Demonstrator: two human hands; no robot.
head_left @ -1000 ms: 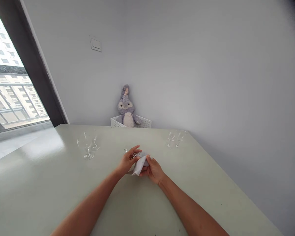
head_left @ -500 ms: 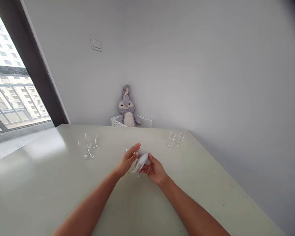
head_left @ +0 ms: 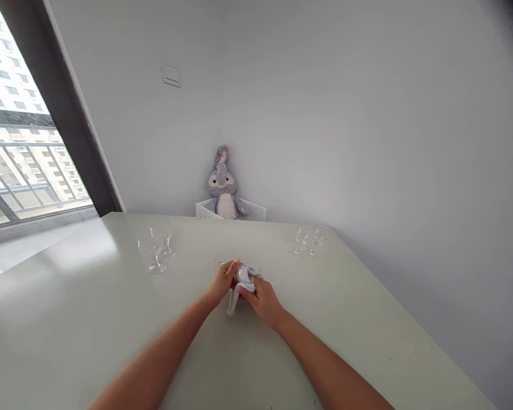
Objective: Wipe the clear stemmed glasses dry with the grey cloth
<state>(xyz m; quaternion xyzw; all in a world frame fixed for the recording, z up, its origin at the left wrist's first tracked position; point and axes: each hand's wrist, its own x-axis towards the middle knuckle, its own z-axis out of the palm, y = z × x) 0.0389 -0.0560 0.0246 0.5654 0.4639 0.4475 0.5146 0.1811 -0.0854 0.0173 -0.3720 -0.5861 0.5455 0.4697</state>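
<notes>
Above the middle of the pale table, my right hand (head_left: 265, 300) is closed on a light grey cloth (head_left: 244, 286), its thumb pressing on the fabric. My left hand (head_left: 222, 280) is closed round a glass (head_left: 240, 274), of which a shiny rounded part shows between the fingers. The cloth lies against this glass and partly wraps it, with one end hanging below the hands. Most of the glass is hidden by the cloth and fingers.
Several clear stemmed glasses (head_left: 157, 250) stand at the left of the table (head_left: 350, 330). Two more glasses (head_left: 302, 236) are at the back right. Behind the table edge, a plush rabbit (head_left: 226, 193) sits in a white basket (head_left: 203, 210) near the wall.
My left hand has closed from spread fingers and moved in against the glass. My right hand has turned, and the cloth now bunches round the glass.
</notes>
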